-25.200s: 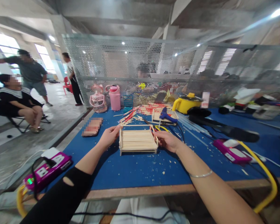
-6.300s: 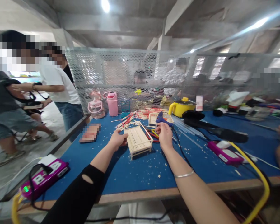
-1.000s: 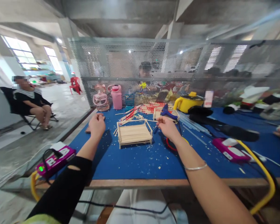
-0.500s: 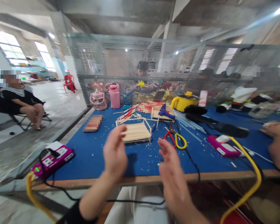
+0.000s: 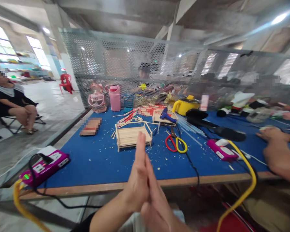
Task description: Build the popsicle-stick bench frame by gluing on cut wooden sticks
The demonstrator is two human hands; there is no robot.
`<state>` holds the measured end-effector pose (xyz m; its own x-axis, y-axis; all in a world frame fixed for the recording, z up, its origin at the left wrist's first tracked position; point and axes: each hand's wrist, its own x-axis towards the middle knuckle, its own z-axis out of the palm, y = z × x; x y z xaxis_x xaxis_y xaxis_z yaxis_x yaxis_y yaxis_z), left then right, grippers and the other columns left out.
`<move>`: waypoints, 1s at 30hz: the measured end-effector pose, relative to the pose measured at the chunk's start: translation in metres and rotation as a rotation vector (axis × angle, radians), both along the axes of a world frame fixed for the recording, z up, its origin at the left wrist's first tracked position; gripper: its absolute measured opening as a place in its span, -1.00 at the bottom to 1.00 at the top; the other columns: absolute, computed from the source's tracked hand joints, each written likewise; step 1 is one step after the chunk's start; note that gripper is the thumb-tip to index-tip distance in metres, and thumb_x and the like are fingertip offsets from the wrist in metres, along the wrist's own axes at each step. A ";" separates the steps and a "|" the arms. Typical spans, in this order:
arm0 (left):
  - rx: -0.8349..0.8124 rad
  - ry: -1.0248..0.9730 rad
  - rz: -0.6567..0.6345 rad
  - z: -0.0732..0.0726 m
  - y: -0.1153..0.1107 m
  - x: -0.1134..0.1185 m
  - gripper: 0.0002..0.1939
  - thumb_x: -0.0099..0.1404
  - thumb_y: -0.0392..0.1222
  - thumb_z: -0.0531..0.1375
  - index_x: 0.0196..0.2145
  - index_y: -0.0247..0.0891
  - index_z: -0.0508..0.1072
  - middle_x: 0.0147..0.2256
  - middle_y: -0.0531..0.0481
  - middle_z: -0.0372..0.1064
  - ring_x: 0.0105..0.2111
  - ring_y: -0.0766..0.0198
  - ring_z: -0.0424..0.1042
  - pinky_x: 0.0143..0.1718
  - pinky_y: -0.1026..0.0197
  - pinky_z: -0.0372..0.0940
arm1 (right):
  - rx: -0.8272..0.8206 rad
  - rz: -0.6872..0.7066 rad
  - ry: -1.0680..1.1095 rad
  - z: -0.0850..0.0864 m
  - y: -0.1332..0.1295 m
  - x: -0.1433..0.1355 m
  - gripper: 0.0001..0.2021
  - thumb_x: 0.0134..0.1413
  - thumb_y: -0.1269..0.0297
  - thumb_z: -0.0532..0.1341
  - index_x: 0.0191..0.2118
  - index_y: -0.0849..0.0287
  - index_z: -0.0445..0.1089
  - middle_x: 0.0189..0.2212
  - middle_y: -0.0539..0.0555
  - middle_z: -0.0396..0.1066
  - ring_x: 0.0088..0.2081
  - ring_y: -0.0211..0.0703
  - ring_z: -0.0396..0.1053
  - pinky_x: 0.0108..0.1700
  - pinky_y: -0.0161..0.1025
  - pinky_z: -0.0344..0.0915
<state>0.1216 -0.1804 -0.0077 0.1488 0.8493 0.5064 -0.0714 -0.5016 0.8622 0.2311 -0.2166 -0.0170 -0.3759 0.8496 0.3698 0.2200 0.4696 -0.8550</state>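
L hand (image 5: 136,180) and R hand (image 5: 158,201) were pressed palm to palm, fingers straight & together, tips pointing up/fwd over the near edge of the blue table (image 5: 87,172). Each hand touched the other.

Stick frame (image 5: 132,137), pale wood w/ slatted base & thin raised rails, stood upright on the table just beyond the fingertips, mostly to their L. Tips overlapped its R part in view; couldn't tell if they touched it.

Scissors (image 5: 176,144), one red & one yellow handle, lay ahead and R of the hands. Farther fwd, a bit R, blue glue gun (image 5: 168,116) rested on a smaller frame (image 5: 157,118); behind that & to its L lay loose sticks (image 5: 151,110), many w/ red. Clear rods (image 5: 189,129) lay R of the gun, nr the yellow pot (image 5: 187,106).

Fwd-L of the hands: phone (image 5: 91,126), partly pixelated; beyond it, pink bottle (image 5: 115,100) & clear-pink jug (image 5: 97,101). Purple power strip (image 5: 45,166) sat well L of the hands, a 2nd strip (image 5: 222,150) well R. Past that one, another person's hand (image 5: 273,135) was over the table, blurry. Mesh screen (image 5: 91,61) stood behind everything on the table.
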 end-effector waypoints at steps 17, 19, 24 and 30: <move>-0.204 0.242 0.219 -0.048 0.020 -0.038 -0.76 0.34 -0.07 0.08 -0.20 -0.22 0.47 -0.22 -0.08 0.49 -0.20 0.20 0.46 -0.12 0.21 0.31 | -0.120 -0.729 -1.022 0.035 0.133 0.112 -0.66 0.02 0.26 0.12 -0.04 0.17 0.33 -0.28 0.22 0.50 -0.31 0.01 0.45 -0.43 -0.25 0.08; -0.235 0.200 0.213 -0.050 0.020 -0.039 -0.74 0.33 -0.05 0.09 -0.17 -0.23 0.46 -0.22 -0.09 0.50 -0.20 0.20 0.48 -0.12 0.21 0.32 | -0.120 -0.769 -0.991 0.041 0.109 0.117 -0.66 0.04 0.17 0.10 -0.04 0.11 0.31 -0.36 0.13 0.50 -0.40 -0.06 0.44 -0.46 -0.27 0.07; -0.253 0.177 0.201 -0.052 0.020 -0.038 -0.73 0.33 -0.05 0.10 -0.13 -0.23 0.44 -0.20 -0.10 0.50 -0.18 0.19 0.48 -0.13 0.21 0.34 | -0.089 -0.962 -1.004 0.034 0.052 0.172 -0.56 0.03 0.08 0.10 0.04 0.08 0.26 -0.31 0.13 0.51 -0.40 0.04 0.48 -0.47 -0.21 0.20; -0.242 0.203 0.196 -0.054 0.018 -0.035 -0.76 0.32 -0.08 0.11 -0.14 -0.22 0.44 -0.19 -0.09 0.49 -0.18 0.18 0.48 -0.13 0.20 0.34 | -0.033 -0.845 -1.090 -0.009 0.061 0.239 -0.57 0.11 0.13 0.00 0.03 0.21 0.30 -0.10 0.24 0.49 -0.12 0.17 0.46 -0.20 -0.02 0.36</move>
